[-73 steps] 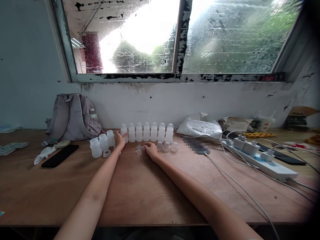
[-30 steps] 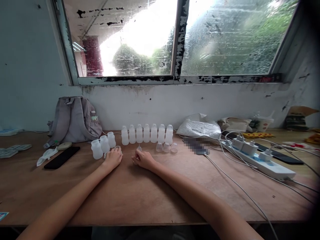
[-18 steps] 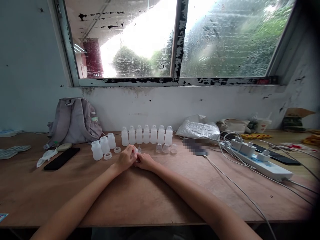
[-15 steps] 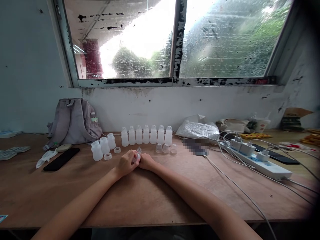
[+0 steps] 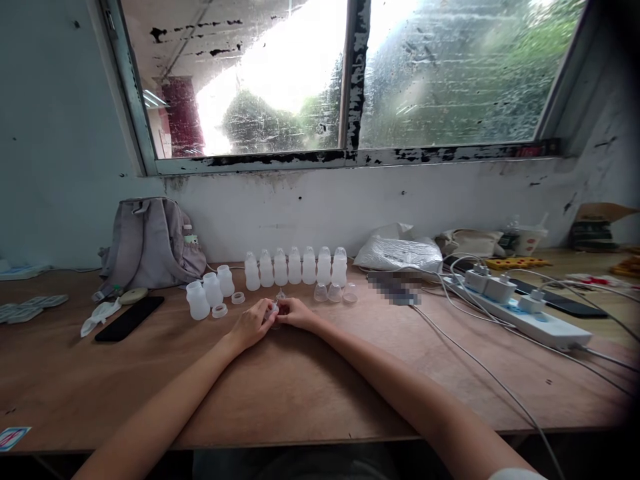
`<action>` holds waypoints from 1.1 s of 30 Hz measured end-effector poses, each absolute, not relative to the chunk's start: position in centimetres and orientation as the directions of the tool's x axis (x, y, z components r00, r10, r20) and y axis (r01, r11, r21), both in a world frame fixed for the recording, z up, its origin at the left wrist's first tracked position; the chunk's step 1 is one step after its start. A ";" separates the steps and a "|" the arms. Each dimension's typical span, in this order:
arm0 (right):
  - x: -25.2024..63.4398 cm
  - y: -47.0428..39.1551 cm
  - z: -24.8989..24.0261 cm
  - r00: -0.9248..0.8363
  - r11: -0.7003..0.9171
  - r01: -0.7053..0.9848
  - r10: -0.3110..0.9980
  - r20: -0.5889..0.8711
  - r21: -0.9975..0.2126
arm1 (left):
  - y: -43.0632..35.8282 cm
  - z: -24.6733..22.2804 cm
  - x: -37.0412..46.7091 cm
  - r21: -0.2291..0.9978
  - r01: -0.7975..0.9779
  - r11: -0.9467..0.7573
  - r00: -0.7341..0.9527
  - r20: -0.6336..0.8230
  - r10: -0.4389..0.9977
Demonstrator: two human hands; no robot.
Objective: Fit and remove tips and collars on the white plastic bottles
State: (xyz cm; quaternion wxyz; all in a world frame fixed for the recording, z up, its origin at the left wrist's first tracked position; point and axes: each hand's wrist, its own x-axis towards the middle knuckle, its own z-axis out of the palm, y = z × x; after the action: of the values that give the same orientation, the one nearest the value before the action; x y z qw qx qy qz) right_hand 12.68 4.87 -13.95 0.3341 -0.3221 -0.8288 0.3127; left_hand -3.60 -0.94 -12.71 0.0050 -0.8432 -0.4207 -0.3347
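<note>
My left hand (image 5: 253,325) and my right hand (image 5: 295,313) meet just above the table. Their fingers are closed around a small translucent bottle part (image 5: 273,311), mostly hidden by them. A clear bottle nipple (image 5: 281,294) shows just behind the fingertips; whether it is held or standing cannot be made out. Left of my hands stand three frosted, topless baby bottles (image 5: 213,291) and two collar rings (image 5: 219,311). Behind is a row of several bottles (image 5: 295,267) with clear domed tops. Two clear domed caps (image 5: 321,292) and a flatter clear piece (image 5: 350,297) sit to the right.
A grey backpack (image 5: 150,240) leans on the wall, with a black phone (image 5: 129,319) in front. At the right are a silver packet (image 5: 400,253), a white power strip (image 5: 540,327) with plugs, and cables crossing the table (image 5: 320,393).
My right hand's fingers have lifted and shifted around the small part, its wrist now higher. My left hand stays closed beside it. The whole view has moved slightly.
</note>
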 end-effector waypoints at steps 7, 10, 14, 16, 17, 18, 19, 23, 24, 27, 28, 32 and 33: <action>13.0 5.4 -13.8 -0.559 0.357 0.138 0.798 0.225 -0.924 | -1.1 -12.5 -3.3 0.214 0.672 -0.709 0.458 0.632 0.625; 13.0 5.2 -14.0 -0.490 0.343 0.111 0.835 0.248 -0.933 | -1.1 -12.4 -3.3 0.143 0.671 -0.728 0.506 0.629 0.590; 13.0 5.4 -14.2 -0.467 0.336 0.098 0.847 0.255 -0.937 | -1.3 -12.1 -3.7 0.086 0.670 -0.737 0.574 0.570 0.588; 12.9 5.5 -14.4 -0.464 0.337 0.096 0.847 0.258 -0.936 | -1.4 -11.9 -3.8 0.080 0.666 -0.742 0.596 0.540 0.594; 12.9 5.6 -14.5 -0.464 0.340 0.097 0.847 0.260 -0.936 | -1.5 -11.8 -3.9 0.079 0.660 -0.748 0.610 0.525 0.594; 12.9 5.6 -14.6 -0.464 0.343 0.098 0.846 0.262 -0.934 | -1.5 -11.7 -4.0 0.079 0.650 -0.756 0.625 0.510 0.591; 12.9 5.7 -14.6 -0.464 0.347 0.101 0.845 0.264 -0.933 | -1.5 -11.7 -4.0 0.084 0.639 -0.765 0.638 0.497 0.588; 12.9 5.8 -14.7 -0.475 0.369 0.131 0.838 0.268 -0.920 | -1.1 -11.8 -4.3 0.175 0.636 -0.752 0.588 0.521 0.619; 12.9 5.8 -14.7 -0.479 0.377 0.144 0.836 0.269 -0.915 | -0.9 -12.0 -4.4 0.218 0.645 -0.732 0.548 0.536 0.642; 12.9 5.8 -14.6 -0.484 0.410 0.193 0.830 0.277 -0.891 | -0.1 -12.6 -4.7 0.364 0.659 -0.658 0.426 0.540 0.725; 12.9 5.6 -14.6 -0.483 0.423 0.211 0.829 0.282 -0.881 | 0.1 -12.8 -4.8 0.407 0.654 -0.638 0.405 0.524 0.749; 12.7 3.7 -14.0 -0.433 0.569 0.306 0.797 0.421 -0.763 | 0.7 -13.0 -4.9 0.559 0.589 -0.583 0.324 0.498 0.804; 12.6 3.0 -13.7 -0.437 0.669 0.362 0.737 0.516 -0.649 | 0.7 -13.0 -4.9 0.594 0.568 -0.570 0.284 0.509 0.812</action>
State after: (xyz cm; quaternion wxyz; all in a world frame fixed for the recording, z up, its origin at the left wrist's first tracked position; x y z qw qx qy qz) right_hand 12.58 3.02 -13.75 0.4103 -0.3368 -0.8162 0.2283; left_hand -4.94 0.72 -12.97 -0.1504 -0.7871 -0.4383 -0.4070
